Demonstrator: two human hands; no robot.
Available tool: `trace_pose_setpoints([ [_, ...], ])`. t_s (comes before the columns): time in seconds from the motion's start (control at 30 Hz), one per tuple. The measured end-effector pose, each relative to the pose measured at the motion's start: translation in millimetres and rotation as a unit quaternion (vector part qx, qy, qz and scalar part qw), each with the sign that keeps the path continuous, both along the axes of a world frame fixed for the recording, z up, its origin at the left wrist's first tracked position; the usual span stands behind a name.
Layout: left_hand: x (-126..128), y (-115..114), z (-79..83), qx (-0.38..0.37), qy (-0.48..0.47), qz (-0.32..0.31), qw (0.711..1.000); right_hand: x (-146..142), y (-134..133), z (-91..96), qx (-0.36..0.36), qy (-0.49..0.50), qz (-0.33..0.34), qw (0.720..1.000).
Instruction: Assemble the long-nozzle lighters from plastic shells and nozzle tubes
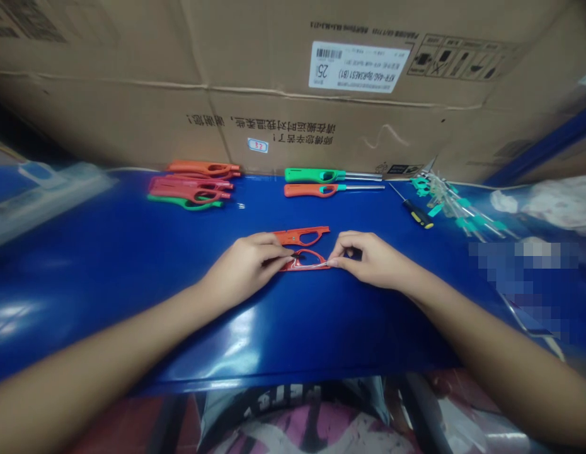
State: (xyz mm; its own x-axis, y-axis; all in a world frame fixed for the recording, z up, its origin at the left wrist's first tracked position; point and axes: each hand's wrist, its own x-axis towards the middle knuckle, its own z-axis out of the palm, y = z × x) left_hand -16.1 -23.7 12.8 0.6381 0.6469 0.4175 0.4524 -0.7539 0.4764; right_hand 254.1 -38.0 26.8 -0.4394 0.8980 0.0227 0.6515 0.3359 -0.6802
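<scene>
Two orange half-shells of a stick lighter lie in front of me, the upper half-shell (314,236) just behind the lower half-shell (308,267). Both have an oval trigger opening. Thin white wires (308,265) run along the lower one. My left hand (248,261) is closed in a pinch over its left end, at a small black part (298,255) beside the trigger opening. The left hand's fingers hide the left ends of both half-shells. At the right end, my right hand (363,257) pinches the wires between thumb and forefinger.
Orange, red and green lighter shells (193,183) are piled back left. A green lighter (316,175) and an orange lighter (312,190) with metal tubes lie behind. A screwdriver (418,214) and several metal tubes with teal fittings (463,211) lie right. A cardboard wall (264,94) bounds the blue table (198,340).
</scene>
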Motion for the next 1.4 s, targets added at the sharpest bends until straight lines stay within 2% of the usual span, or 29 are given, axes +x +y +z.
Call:
trace_pose_setpoints([
  [0.17,5,-2,-0.5,-0.028,-0.043,0.016,0.999,0,-1,2.3,-0.005,-0.004,0.000,1.000],
  [0.27,5,-3,0.1,-0.026,-0.038,0.012,0.999,0,-2,3.3,-0.001,-0.010,0.000,1.000],
  [0.43,0,-1,2.6,0.020,0.024,-0.021,0.999,0,-3,3.7,-0.006,-0.007,-0.011,1.000],
  [0.77,-1,-4,8.1,0.042,0.105,-0.009,0.994,1,-3,6.2,-0.022,-0.001,-0.013,1.000],
  [0.93,1,-12,21.2,0.133,0.232,0.017,0.963,0,-3,5.6,-0.018,0.004,-0.010,1.000],
  [1.07,0,-20,29.1,0.151,0.292,0.030,0.944,2,-2,6.2,-0.019,0.001,-0.007,1.000],
  [1.23,-2,-18,22.6,0.098,0.262,-0.018,0.960,7,-1,6.4,-0.029,-0.016,-0.022,0.999],
  [1.4,-3,-10,14.3,0.064,0.198,-0.024,0.978,12,2,6.6,-0.053,-0.022,-0.040,0.998],
])
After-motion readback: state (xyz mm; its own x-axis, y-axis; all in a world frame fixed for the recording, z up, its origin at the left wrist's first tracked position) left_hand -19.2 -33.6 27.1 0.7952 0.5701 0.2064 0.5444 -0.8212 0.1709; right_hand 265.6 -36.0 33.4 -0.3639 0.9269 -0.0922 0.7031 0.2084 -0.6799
